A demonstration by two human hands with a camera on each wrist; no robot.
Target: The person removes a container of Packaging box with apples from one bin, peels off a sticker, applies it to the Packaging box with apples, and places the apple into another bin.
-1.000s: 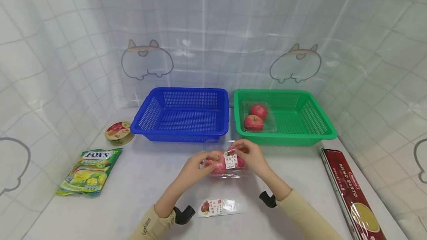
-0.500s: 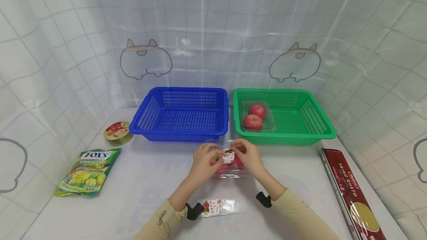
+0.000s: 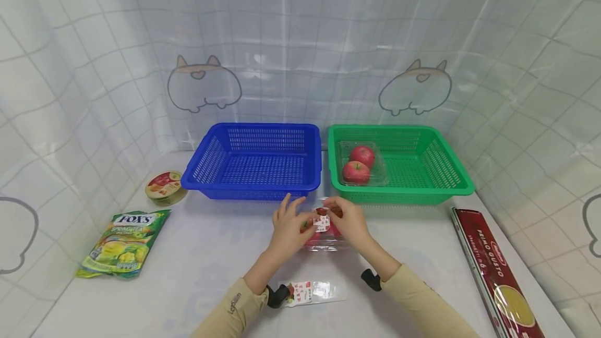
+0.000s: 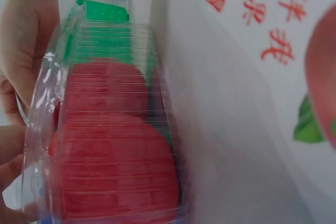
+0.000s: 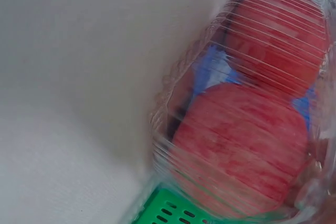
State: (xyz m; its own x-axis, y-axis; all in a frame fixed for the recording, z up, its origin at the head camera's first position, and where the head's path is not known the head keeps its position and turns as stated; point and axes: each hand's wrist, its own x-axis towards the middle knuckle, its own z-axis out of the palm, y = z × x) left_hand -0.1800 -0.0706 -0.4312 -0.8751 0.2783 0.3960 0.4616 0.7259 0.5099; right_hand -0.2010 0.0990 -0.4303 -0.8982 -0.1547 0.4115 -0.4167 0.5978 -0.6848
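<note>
A clear plastic clamshell box (image 3: 327, 247) with red apples (image 4: 118, 169) inside sits on the table before the baskets. Over its lid lies a white sticker label (image 3: 322, 224) with red characters and an apple picture. My left hand (image 3: 288, 228) pinches the label's left edge between thumb and index finger, its other fingers spread upward. At the upper right of the label, my right hand (image 3: 351, 220) grips it with curled fingertips. Nearer me, a strip of backing film (image 3: 312, 293) bearing another label lies flat, partly overlapped by the black left wrist camera (image 3: 277, 296).
Behind stand a blue basket (image 3: 263, 192) and a green basket (image 3: 404, 196); the green one holds another clear box with two apples (image 3: 358, 171). A round tin (image 3: 165, 188) and a candy bag (image 3: 125, 244) lie left, a spaghetti pack (image 3: 497, 273) right.
My left hand has moved from the box's left side up and right to the label, and its outer fingers have spread. The label has shifted slightly left; my right hand stays nearly in place.
</note>
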